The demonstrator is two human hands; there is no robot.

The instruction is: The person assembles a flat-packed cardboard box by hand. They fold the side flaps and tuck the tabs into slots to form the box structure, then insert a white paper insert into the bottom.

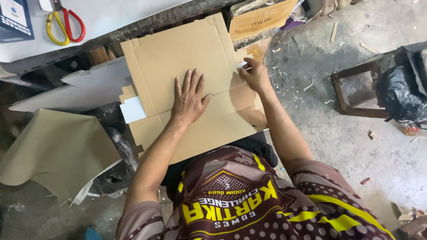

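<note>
The flat cardboard sheet [178, 58] lies across the person's lap, its long axis running from near to far, tilting leftwards; the left hand [190, 98] lies spread, palm down, at the fold line in the middle; the right hand [254, 74] pinches the right-hand flap edge; scissors [62, 24] rest far left, well apart

I've got the cardboard sheet [178, 58] across my lap, left hand [189, 100] flat on its middle, right hand [254, 74] at its right edge. Scissors [64, 24] lie on the table [115, 15] beyond; a stool [356, 91] stands far right.
</note>
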